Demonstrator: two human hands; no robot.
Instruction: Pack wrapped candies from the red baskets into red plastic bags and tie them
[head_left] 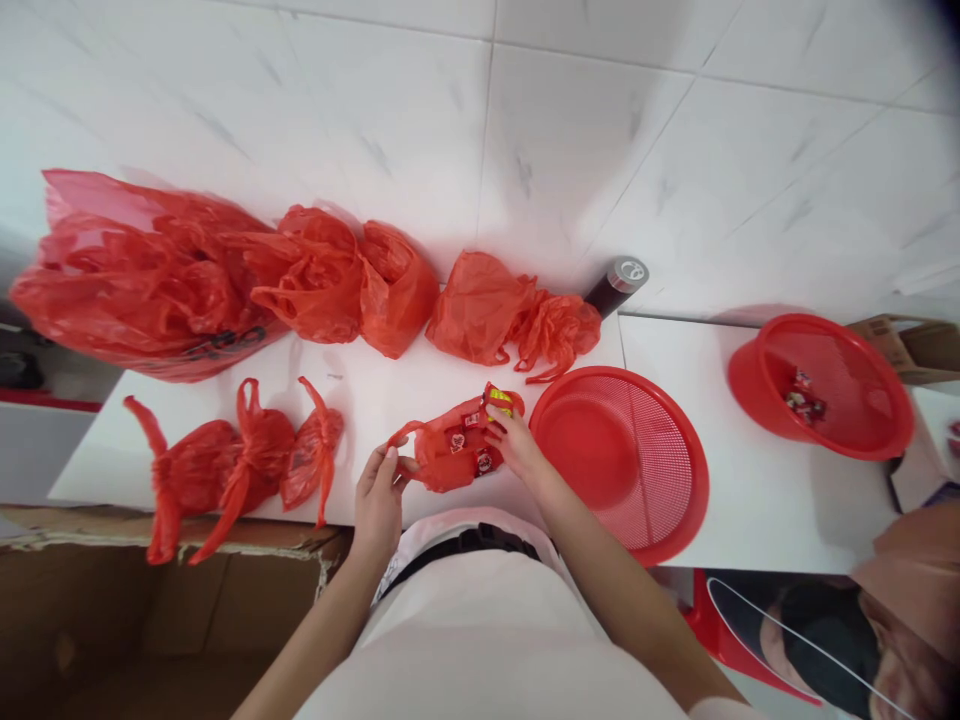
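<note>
A small red plastic bag [439,462] lies open on the white table in front of me, with several small red-wrapped pieces [457,440] in it. My left hand [381,485] pinches the bag's handle at its left end. At the bag's right end, the fingers of my right hand [514,440] are closed on a yellow packet [500,401]. Just right of that hand stands a red mesh basket [592,440], with nothing visible inside. To the left lie several knotted red bags [262,450].
Along the tiled wall stand a big red bag [150,280], several smaller red bags [480,305] and a dark cylinder [617,285]. A second red basket [825,385] holds a few packets. Below left is a cardboard box [225,600]; another person [847,640] is at lower right.
</note>
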